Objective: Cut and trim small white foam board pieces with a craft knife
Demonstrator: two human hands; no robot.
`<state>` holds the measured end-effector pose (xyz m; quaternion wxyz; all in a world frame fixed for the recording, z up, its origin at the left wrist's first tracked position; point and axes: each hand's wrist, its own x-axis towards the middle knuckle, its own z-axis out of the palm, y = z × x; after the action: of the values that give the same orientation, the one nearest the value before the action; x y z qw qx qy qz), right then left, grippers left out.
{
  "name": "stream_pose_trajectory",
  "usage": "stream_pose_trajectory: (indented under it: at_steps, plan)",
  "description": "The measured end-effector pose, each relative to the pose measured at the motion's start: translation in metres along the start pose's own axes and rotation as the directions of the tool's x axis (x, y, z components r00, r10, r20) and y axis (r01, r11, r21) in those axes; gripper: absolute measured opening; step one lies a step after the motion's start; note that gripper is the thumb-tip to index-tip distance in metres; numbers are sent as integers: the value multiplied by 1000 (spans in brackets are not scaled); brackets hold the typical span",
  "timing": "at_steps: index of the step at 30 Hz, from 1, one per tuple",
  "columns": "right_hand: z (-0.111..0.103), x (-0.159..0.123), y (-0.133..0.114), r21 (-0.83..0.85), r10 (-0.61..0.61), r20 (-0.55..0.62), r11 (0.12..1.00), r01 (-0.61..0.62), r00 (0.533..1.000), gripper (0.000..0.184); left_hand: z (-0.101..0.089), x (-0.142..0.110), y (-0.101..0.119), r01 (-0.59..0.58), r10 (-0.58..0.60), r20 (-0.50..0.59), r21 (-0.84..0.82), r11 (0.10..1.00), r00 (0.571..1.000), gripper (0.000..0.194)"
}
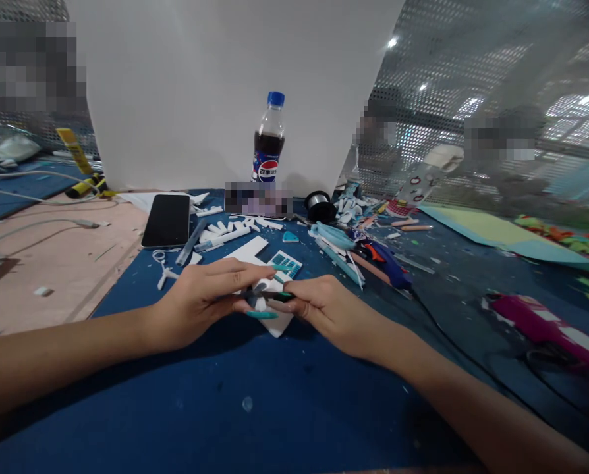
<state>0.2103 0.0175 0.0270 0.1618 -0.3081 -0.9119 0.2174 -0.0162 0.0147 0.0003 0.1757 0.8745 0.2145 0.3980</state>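
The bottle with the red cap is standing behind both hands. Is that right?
Not quite: the head view shows that the cap is blue, not red. The bottle does stand behind the left hand and right hand.

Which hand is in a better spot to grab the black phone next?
Probably the left hand: the black phone lies just beyond it, on its side. The right hand is farther across. Both hands are busy around a small white piece, so the left might need freeing first.

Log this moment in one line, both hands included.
left hand: holding small white piece | right hand: pinched beside it | beyond: black-screened device, cola bottle
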Motion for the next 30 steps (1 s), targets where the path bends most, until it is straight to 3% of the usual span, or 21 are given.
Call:
stream_pose_trajectory:
  at_steps: [4,10,14,18,23,30]
  plan:
    - [0,0,1,29,5,21,1000,-5,1000,34,-1,0,1,-23,23,12,20,1000,1000,43]
    - [-2,1,0,228,-106,119,971,77,987,39,0,-5,-2,-5,5,47,-9,1000,999,46]
    - [-2,1,4,193,-114,-71,973,126,991,41,1,-2,-3,27,-27,-6,47,999,1000,37]
    - [-1,1,7,99,-40,-236,993,65,971,43,2,1,1,85,-73,-73,181,980,995,30]
    - [2,1,9,59,30,-313,998,-12,949,42,4,3,6,149,-116,-146,242,959,983,31]
    - [4,3,11,28,23,-358,1000,-14,933,40,5,2,7,292,-250,-192,234,927,949,35]
